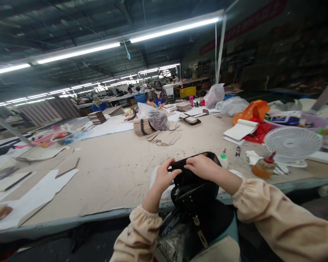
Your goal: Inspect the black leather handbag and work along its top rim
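A black handbag (196,193) with gold-coloured metal fittings stands tilted at the table's front edge, its mouth turned up. My left hand (162,178) grips the left end of its rim, thumb on the near side and fingers partly hidden behind. On the upper rim, my right hand (203,167) has its fingers closed over the edge, thumb and fingertips pressed together. The bag's inside is dark, so its contents cannot be made out. Below it, a black flap or strap with a gold clasp (199,231) hangs over the edge.
Right of the bag are a green-capped bottle (223,159), a glue pot (264,166), a white fan (292,142) and a notepad (241,129). Stacked brown pieces (142,127) lie further back. A co-worker (157,95) sits across the table. White sheets (46,193) lie at left.
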`<state>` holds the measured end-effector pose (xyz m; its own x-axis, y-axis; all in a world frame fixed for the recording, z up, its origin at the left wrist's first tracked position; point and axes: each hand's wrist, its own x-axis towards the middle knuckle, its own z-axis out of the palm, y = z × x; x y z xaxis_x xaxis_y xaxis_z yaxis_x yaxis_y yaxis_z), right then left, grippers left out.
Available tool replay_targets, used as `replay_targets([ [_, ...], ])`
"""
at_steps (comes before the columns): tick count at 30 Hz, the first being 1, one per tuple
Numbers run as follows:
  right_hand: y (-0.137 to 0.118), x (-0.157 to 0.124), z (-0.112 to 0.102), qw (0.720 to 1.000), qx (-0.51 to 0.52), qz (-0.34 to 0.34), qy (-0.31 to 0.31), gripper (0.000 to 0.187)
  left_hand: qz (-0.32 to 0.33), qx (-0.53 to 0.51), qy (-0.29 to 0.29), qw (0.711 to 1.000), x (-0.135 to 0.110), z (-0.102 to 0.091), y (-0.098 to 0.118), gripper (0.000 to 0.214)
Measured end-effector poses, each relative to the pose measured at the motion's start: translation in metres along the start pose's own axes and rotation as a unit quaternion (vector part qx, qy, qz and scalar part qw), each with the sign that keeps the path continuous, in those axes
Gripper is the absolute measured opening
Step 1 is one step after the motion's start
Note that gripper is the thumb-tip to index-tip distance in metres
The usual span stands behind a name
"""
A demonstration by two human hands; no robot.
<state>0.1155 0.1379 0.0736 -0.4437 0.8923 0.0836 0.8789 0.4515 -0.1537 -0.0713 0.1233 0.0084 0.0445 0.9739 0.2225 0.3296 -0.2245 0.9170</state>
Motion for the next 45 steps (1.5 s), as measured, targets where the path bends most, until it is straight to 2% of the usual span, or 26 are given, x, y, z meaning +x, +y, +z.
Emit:
replay_targets([
  [3,-0.001,-0.001,0.000,1.000,-0.009,0.007,0.008,0.023,-0.016,-0.002,0.000,1.000,0.009,0.012,0.001,0.040],
  [7,0.005,-0.006,-0.002,1.000,-0.014,0.017,0.018,0.019,-0.006,-0.029,0.005,1.000,0.012,0.021,-0.001,0.022],
  [15,0.027,-0.015,-0.010,0.999,-0.004,0.028,0.035,0.014,-0.026,-0.043,0.020,0.999,0.011,0.023,0.002,0.021],
  [27,0.039,-0.024,-0.015,0.997,-0.019,0.051,0.063,0.018,-0.024,-0.017,0.036,0.999,0.011,0.028,-0.002,0.025],
  [29,0.040,-0.024,-0.014,0.996,-0.021,0.050,0.069,0.018,0.007,-0.021,0.065,0.998,0.009,0.030,-0.004,0.028],
  [31,0.042,-0.023,-0.011,0.996,-0.017,0.041,0.076,0.017,0.071,-0.012,0.097,0.993,0.007,0.032,-0.006,0.027],
  [34,0.045,-0.023,-0.009,0.997,-0.007,0.025,0.076,0.016,0.183,0.036,0.128,0.974,0.004,0.034,-0.008,0.015],
  [36,0.046,-0.024,-0.010,0.998,-0.005,0.017,0.067,0.016,0.227,0.057,0.143,0.962,0.003,0.034,-0.008,0.010],
  [39,0.048,-0.025,-0.011,0.999,0.004,-0.003,0.050,0.014,0.249,0.063,0.153,0.954,0.004,0.035,-0.009,0.009],
  [45,0.051,-0.029,-0.011,0.997,0.037,-0.055,0.025,0.011,0.227,0.077,0.145,0.960,0.006,0.031,-0.012,0.010],
])
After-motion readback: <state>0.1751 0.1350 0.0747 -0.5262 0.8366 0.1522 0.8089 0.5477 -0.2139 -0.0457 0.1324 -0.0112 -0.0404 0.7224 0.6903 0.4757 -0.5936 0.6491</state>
